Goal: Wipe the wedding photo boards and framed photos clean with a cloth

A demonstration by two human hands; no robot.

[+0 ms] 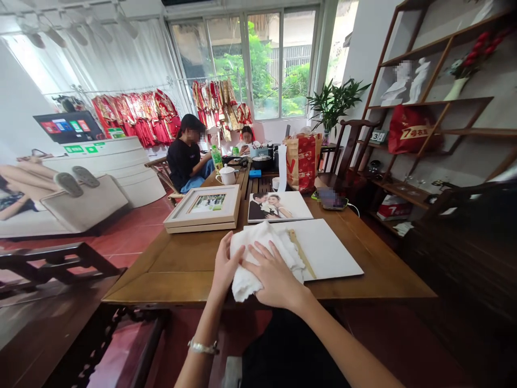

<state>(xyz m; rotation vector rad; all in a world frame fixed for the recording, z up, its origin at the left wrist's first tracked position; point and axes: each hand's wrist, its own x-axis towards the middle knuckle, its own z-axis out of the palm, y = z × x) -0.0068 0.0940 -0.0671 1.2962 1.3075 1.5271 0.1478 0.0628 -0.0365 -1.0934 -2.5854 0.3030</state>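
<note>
A crumpled white cloth (264,233) lies at the table's near edge, partly over a white rectangular board (335,250). My left hand (226,264) holds the cloth's left side, thumb on top and the other fingers at its edge. Flat across the cloth rests my right hand (277,272), its fingers spread. From under the cloth's right side a thin, gold-coloured notched strip (302,254) sticks out over the board. Just beyond is a photo panel (278,207) of a couple. What lies beneath the cloth is hidden.
On the wooden table (388,275) are stacked picture frames (202,209), a lidded white cup (226,174), a red-and-tan paper bag (302,161) and a phone (332,199) on a cable. A person in black (188,153) sits at the far left side. Shelves (428,81) stand right.
</note>
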